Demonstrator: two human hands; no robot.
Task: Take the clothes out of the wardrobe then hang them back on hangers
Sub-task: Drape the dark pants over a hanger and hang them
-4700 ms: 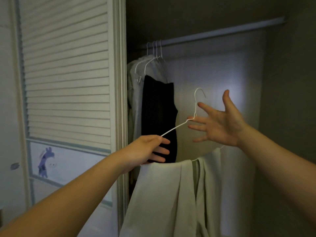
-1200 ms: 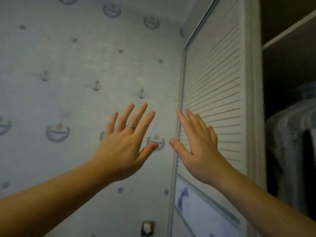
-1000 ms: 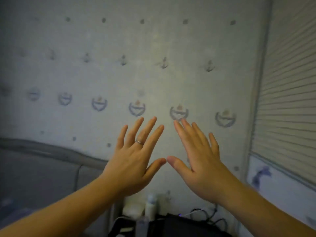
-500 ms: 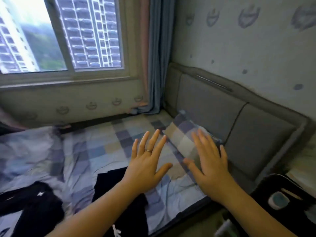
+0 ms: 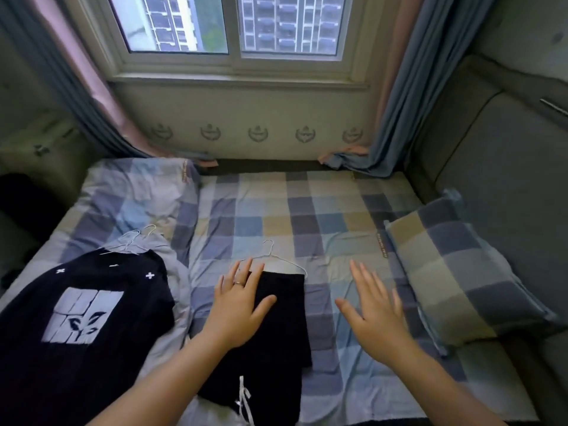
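Black shorts (image 5: 276,327) on hanger (image 5: 270,256), bed (image 5: 322,216); left hand (image 5: 238,305), right hand (image 5: 373,312) spread, empty.

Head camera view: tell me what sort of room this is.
Most likely a bedroom. A bed with a checked sheet fills the view, a pillow lies at its right end, and a curtained window stands behind. Dark clothes and wire hangers lie on the bed.

checked bedsheet (image 5: 307,210), black shorts (image 5: 282,318), white hanger (image 5: 276,256)
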